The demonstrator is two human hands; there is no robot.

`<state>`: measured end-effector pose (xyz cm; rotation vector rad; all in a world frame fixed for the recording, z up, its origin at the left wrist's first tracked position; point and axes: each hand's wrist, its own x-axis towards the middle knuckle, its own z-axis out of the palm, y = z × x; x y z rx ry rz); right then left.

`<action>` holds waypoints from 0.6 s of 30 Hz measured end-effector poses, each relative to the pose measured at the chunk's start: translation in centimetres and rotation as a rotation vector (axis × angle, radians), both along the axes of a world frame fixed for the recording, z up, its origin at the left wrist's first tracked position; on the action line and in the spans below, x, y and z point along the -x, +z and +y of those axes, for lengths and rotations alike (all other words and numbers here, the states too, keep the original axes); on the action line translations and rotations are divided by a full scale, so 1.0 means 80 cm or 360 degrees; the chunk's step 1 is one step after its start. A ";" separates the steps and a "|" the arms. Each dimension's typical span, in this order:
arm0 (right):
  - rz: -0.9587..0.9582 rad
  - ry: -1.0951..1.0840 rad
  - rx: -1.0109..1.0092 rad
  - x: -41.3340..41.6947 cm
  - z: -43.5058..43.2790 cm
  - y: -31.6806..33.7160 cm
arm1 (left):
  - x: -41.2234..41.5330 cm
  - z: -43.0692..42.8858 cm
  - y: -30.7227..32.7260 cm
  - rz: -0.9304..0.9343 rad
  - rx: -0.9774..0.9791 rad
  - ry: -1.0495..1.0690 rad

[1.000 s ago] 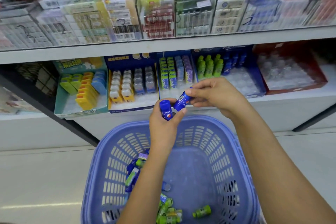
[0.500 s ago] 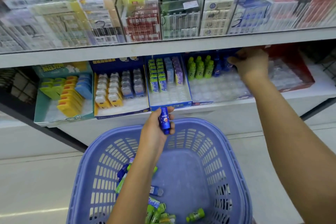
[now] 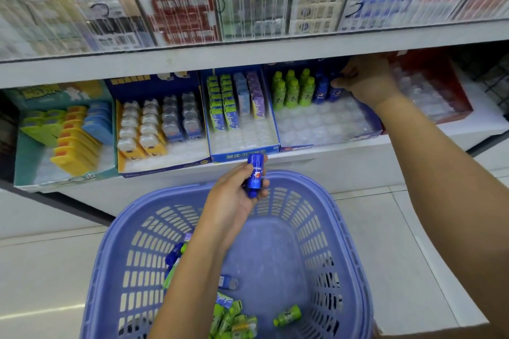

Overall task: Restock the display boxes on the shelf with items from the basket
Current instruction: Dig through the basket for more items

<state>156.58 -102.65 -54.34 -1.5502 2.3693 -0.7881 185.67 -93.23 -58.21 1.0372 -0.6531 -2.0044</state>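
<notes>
Left fingers (image 3: 242, 176): curled round a blue bottle (image 3: 255, 175), clamped on it, bottle roughly upright.
Right fingers (image 3: 344, 78): bent together at the top of a second blue bottle (image 3: 334, 92); whether they pinch it or only touch it cannot be told.
Left hand (image 3: 231, 201): held over the far rim of the basket (image 3: 344, 215), just in front of the shelf (image 3: 316, 162).
Right hand (image 3: 369, 82): reached under the upper shelf (image 3: 248, 49) into the back of the display box (image 3: 330, 146), arm stretched across the basket's right side.
Display box: blue, with a clear moulded tray; green bottles (image 3: 293, 88) stand in its back rows at the left, blue ones beside them at the right, and the front pockets are bare.
Second blue bottle: upright in the back row, at the right end of the blue ones.
Basket: lavender plastic with slotted walls, on the floor below the shelf.
Basket contents: a heap of green and blue items (image 3: 234, 322) at the near left, and one green bottle (image 3: 286, 318) lying apart on its side.
Neighbouring boxes: a pack box (image 3: 242, 153) just left of the display box; a red box (image 3: 440, 115) to its right.
</notes>
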 end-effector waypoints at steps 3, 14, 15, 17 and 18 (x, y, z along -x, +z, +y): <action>-0.0063 -0.0036 0.0006 0.001 -0.001 -0.008 | -0.006 -0.001 -0.004 -0.0083 0.0029 -0.0036; -0.0565 0.0072 0.0136 -0.072 0.039 0.024 | -0.024 0.009 0.016 0.0325 0.0112 0.0100; -0.0860 0.0220 0.0027 -0.098 0.049 0.029 | -0.024 0.010 0.017 0.0335 0.0131 0.0165; -0.1226 0.0520 -0.0322 -0.144 0.067 0.034 | -0.023 0.011 0.020 0.0277 0.0200 0.0327; -0.1325 0.0621 -0.0455 -0.164 0.073 0.035 | -0.023 0.010 0.021 0.0205 0.0277 0.0396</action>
